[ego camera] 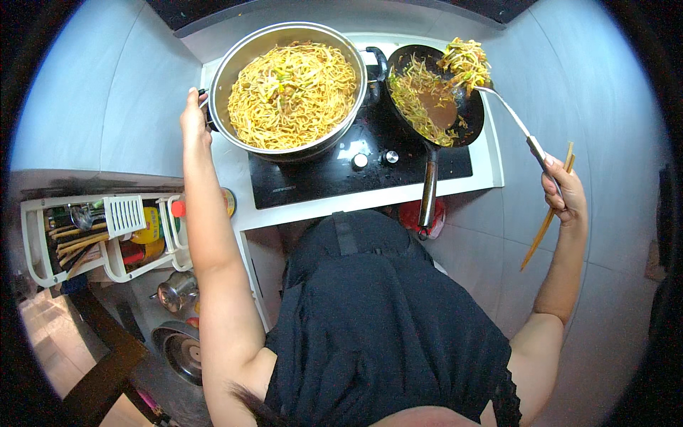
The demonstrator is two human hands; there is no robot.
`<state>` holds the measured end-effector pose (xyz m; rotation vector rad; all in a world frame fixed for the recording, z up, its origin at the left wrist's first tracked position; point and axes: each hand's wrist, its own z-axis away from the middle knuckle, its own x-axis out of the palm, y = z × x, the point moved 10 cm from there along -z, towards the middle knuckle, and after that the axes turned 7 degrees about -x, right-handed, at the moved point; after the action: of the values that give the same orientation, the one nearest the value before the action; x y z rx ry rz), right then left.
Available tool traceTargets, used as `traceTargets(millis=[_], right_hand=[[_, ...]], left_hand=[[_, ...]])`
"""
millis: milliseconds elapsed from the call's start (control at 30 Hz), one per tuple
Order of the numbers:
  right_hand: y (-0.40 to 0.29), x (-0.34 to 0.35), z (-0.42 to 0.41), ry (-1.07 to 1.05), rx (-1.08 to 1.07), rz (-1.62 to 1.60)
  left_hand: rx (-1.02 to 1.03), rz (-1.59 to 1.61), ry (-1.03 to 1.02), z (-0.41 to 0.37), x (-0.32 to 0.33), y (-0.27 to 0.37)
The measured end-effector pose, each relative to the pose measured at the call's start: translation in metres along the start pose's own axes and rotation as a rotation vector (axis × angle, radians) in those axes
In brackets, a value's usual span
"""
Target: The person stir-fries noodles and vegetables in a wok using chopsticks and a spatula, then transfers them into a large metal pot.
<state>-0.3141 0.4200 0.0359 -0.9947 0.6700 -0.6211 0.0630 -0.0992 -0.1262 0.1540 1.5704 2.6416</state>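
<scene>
My left hand (194, 118) grips the left handle of a large metal pot (219, 91), which is filled with noodles (293, 101) topped by a few pieces of vegetable. In my right hand (565, 189) are a long-handled metal spatula or ladle (509, 109) and a pair of wooden chopsticks (549, 227). A heap of bean sprouts and vegetables (465, 61) covers the utensil's head, held over the right rim of a dark wok (472, 120). More sprouts (408, 99) and brown sauce (437, 107) lie in the wok, whose handle (428, 192) points towards me.
Beneath both vessels is a black glass cooktop (320, 181) with two knobs (360, 160). Tiled walls (555, 96) close in on both sides. At left, a white rack (32, 240) holds chopsticks and bottles, above a metal kettle (175, 292) and a round pan (181, 352). A red bag or container (435, 219) sits below the counter.
</scene>
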Motion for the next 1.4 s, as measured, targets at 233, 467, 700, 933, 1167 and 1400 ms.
traceTargets(millis=[233, 467, 700, 933, 1167, 1400], right_hand=[[-0.079, 0.016, 0.021, -0.035, -0.188, 0.189], [-0.131, 0.080, 0.024, -0.153, -0.305, 0.239], [-0.142, 0.227, 0.013, -0.410, -0.780, 0.813], [-0.149, 0.271, 0.048, -0.228, -1.188, 1.647], [-0.136, 0.229, 0.035, -0.239, -1.095, 1.192], [-0.084, 0.156, 0.001, -0.443, -0.326, 0.375]], left_hand=[[0.005, -0.003, -0.035, -0.026, -0.002, -0.012], [0.053, 0.117, -0.038, -0.027, 0.002, -0.010], [0.069, 0.066, 0.022, -0.024, -0.005, -0.007], [0.075, 0.084, 0.000, -0.023, 0.000, -0.006], [0.024, 0.083, -0.018, -0.034, -0.003, -0.015], [0.053, 0.132, -0.052, -0.046, -0.010, -0.017]])
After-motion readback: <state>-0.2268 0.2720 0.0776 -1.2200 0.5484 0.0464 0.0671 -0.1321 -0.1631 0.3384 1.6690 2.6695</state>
